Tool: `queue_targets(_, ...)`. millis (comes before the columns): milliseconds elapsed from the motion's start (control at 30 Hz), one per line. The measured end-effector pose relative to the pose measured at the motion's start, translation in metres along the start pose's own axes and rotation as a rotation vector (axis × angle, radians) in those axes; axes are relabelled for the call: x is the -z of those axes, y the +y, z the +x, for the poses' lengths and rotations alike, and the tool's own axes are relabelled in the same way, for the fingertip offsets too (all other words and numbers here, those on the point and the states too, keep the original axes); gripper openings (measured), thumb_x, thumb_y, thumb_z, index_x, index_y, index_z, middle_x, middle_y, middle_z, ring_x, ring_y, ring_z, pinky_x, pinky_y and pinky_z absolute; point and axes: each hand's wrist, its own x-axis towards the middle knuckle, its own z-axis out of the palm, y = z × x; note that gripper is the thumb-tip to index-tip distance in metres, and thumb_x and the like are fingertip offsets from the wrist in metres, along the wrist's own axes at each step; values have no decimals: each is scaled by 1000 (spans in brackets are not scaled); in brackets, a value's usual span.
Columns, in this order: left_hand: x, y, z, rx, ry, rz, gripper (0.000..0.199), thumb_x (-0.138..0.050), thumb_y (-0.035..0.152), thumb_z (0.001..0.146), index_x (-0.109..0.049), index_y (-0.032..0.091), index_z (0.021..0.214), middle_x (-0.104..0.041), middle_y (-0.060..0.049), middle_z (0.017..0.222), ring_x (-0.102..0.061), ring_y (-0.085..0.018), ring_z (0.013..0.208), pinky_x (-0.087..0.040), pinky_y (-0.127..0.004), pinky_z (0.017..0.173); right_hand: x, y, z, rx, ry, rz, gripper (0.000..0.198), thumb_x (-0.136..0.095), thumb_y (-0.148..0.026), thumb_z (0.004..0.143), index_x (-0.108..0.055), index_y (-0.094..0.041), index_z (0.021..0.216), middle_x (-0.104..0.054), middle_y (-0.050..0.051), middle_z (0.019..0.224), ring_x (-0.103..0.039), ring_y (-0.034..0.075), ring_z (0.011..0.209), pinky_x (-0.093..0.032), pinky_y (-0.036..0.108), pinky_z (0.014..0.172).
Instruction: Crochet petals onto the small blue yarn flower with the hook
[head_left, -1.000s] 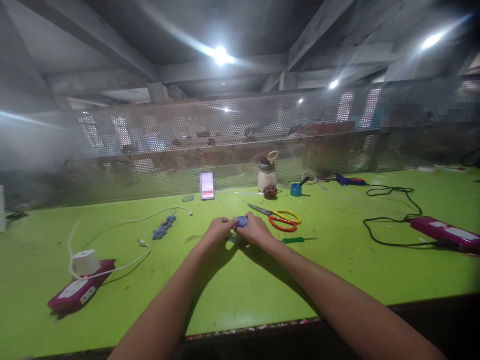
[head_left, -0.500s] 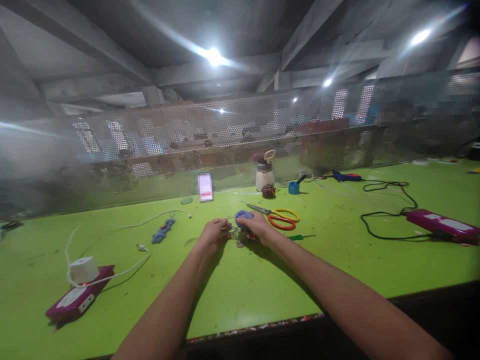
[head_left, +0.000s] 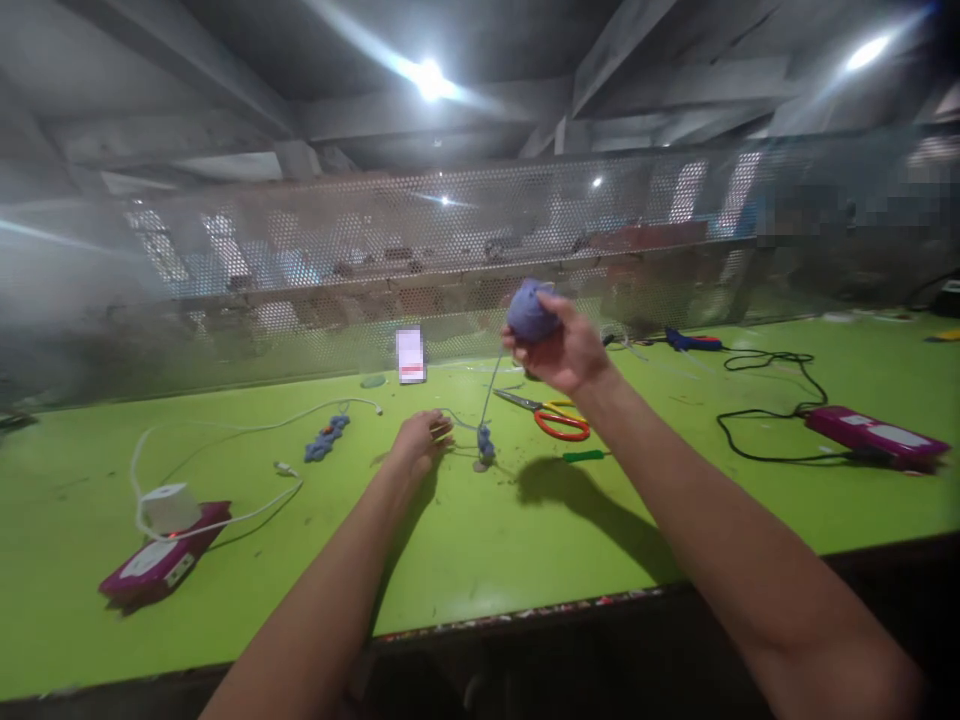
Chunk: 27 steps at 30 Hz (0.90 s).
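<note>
My right hand (head_left: 568, 345) is raised above the table, its fingers wrapped round a ball of blue-purple yarn (head_left: 529, 310). From the ball a taut strand (head_left: 491, 388) runs down to a small knotted yarn piece (head_left: 486, 442) on the table. Low over the green surface, my left hand (head_left: 421, 438) has its fingers closed on a thin yarn strand (head_left: 459, 420) that leads to that piece. Scissors (head_left: 562, 425) with red and yellow handles lie beyond the right forearm, and a green-handled tool (head_left: 583, 456) lies nearer. A finished-looking blue braided piece (head_left: 327, 438) rests further left.
A purple power strip (head_left: 165, 560) with a white charger (head_left: 171, 508) and looping white cable sits left. Another purple power strip (head_left: 877, 437) with black cord is right, near a blue tool (head_left: 691, 341). A phone (head_left: 410, 355) leans against the perforated metal screen (head_left: 337, 300) behind.
My right hand has lifted the yarn ball up from the table, drawing the strand taut. The knotted piece is now uncovered on the table. My left hand has stayed nearly in place.
</note>
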Motion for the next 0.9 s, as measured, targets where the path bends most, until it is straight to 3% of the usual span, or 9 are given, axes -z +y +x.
queue_targets(67, -1, 0, 0, 32, -30, -35, 36, -59, 33, 92, -57, 17, 124, -60, -11, 124, -62, -24, 103, -54, -45, 86, -1, -17, 12, 109, -15, 7, 29, -54, -44, 85, -58, -17, 90, -66, 5, 75, -65, 14, 67, -47, 20, 50)
queue_targets(233, -5, -2, -3, 96, -142, -123, 36, -58, 33, 92, -57, 17, 124, -60, -11, 124, -62, -24, 103, -54, -45, 85, 4, -40, 36, 170, 66, -106, 24, -50, -41, 88, -57, -19, 83, -64, 4, 73, -65, 15, 70, -49, 21, 54)
queue_targets(333, -10, -1, -7, 98, -215, -158, 36, -58, 34, 92, -57, 17, 123, -60, -11, 123, -62, -23, 103, -54, -44, 85, 1, -36, 38, 157, 58, -140, 23, -51, -40, 87, -58, -18, 82, -64, 4, 72, -66, 15, 69, -50, 22, 55)
queue_targets(433, -15, -1, -9, 83, -245, -163, 35, -58, 34, 92, -57, 17, 123, -60, -11, 123, -63, -23, 102, -55, -44, 85, -11, -27, 28, 85, -44, -146, 26, -56, -42, 84, -59, -16, 83, -66, 5, 73, -68, 16, 70, -52, 23, 57)
queue_targets(733, -16, -5, -6, 17, -115, -55, 36, -59, 33, 92, -57, 17, 124, -59, -11, 124, -62, -24, 104, -54, -45, 86, -66, -22, -5, 138, -347, -97, 23, -56, -38, 87, -58, -16, 90, -66, 3, 74, -69, 17, 72, -57, 33, 77)
queue_targets(833, -21, -5, -11, 91, -162, -23, 36, -58, 34, 92, -57, 17, 124, -60, -11, 124, -62, -24, 104, -54, -45, 86, -68, -16, -8, 147, -348, -152, 22, -58, -38, 86, -55, -17, 91, -64, 2, 75, -68, 17, 72, -56, 36, 80)
queue_targets(900, -24, -9, -14, 165, -203, 6, 36, -58, 34, 92, -57, 17, 123, -60, -11, 124, -62, -24, 103, -54, -45, 85, -63, -9, -7, 186, -272, -210, 25, -62, -40, 83, -53, -19, 93, -63, 1, 77, -67, 17, 71, -56, 37, 79)
